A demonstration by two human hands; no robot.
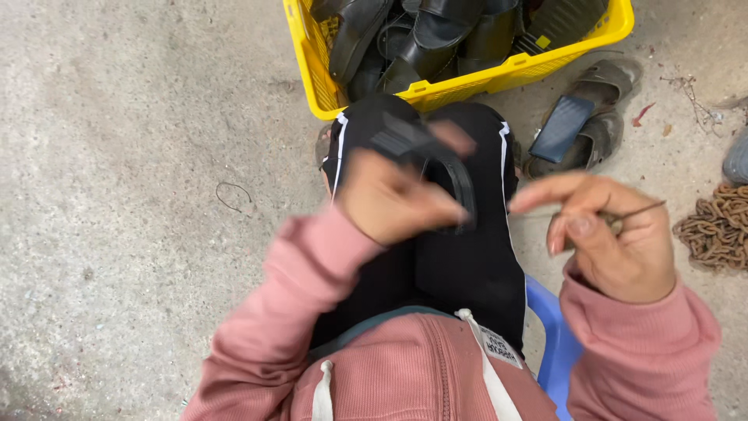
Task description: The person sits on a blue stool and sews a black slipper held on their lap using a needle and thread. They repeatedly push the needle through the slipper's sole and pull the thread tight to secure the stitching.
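My left hand grips a black sandal over my knees, fingers closed around its strap and sole edge. To the right, my right hand pinches a thin dark metal awl or needle that points right, held apart from the sandal. A thin thread seems to run between the two hands, but it is too faint to be sure. Both arms wear pink ribbed sleeves, and my legs are in black trousers with white stripes.
A yellow plastic crate full of black sandals stands on the concrete just beyond my knees. A worn pair of sandals lies right of it. A rusty chain is heaped at the right edge. I sit on a blue stool.
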